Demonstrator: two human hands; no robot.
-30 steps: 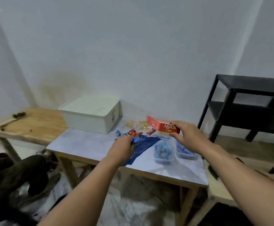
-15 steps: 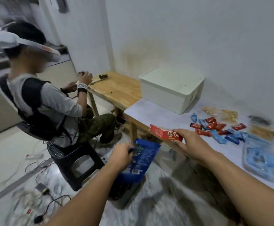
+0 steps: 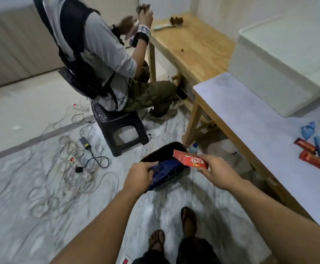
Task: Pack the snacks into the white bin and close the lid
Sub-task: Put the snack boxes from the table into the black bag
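Marbled floor under you, both hands over a dark bin, away from the table.

Your left hand grips 1 blue wrapper inside that bin; your right hand pinches 1 red Astor box above it. This looks like clearing empty packaging, not packing. Next you'd likely need to turn back to the white bin, lid on. In view: 3 red bars and a few blue packs.
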